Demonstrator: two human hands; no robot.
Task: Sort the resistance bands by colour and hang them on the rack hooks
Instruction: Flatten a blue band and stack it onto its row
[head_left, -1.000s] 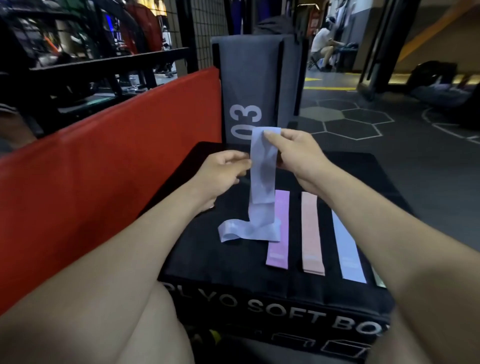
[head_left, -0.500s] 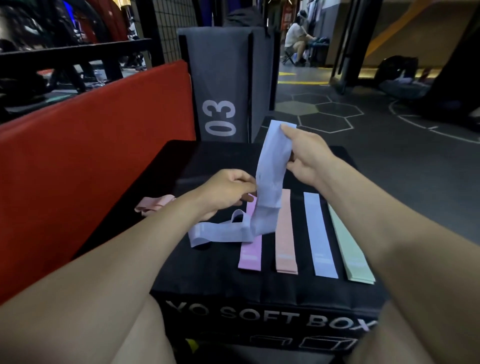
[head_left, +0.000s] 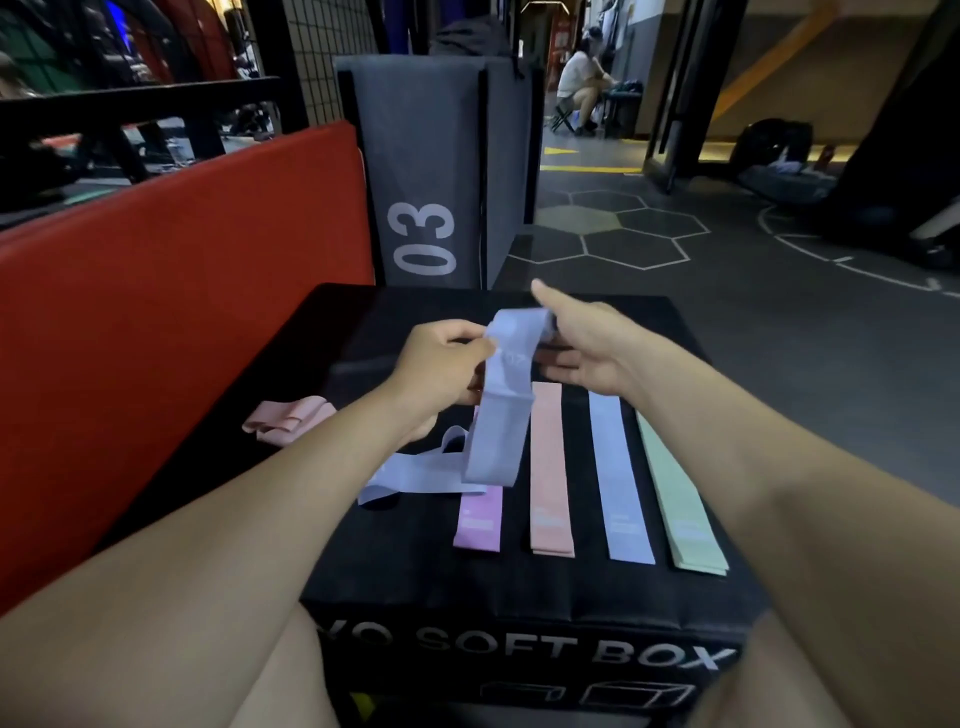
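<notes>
I hold a light blue band (head_left: 501, 415) up over the black soft box (head_left: 519, 603). My left hand (head_left: 441, 364) grips its upper part, and its top end runs into my right hand (head_left: 592, 348) under a raised finger. Its lower end hangs onto a loose blue loop (head_left: 415, 475) lying on the box; whether they are joined I cannot tell. Flat and side by side lie a purple-pink band (head_left: 477, 525), a peach band (head_left: 550, 467), a blue band (head_left: 621, 478) and a green band (head_left: 680, 499). A crumpled peach band (head_left: 288, 418) sits at the box's left.
A red pad (head_left: 182, 291) leans along the left. A grey box marked 03 (head_left: 431, 171) stands behind the soft box. Dark gym floor with hexagon markings (head_left: 623, 234) opens to the right. A person (head_left: 579, 83) sits far back. No rack hooks are in view.
Both hands have lowered the blue band toward the box, and its top end has folded over between them. The view has shifted, showing more of the green band.
</notes>
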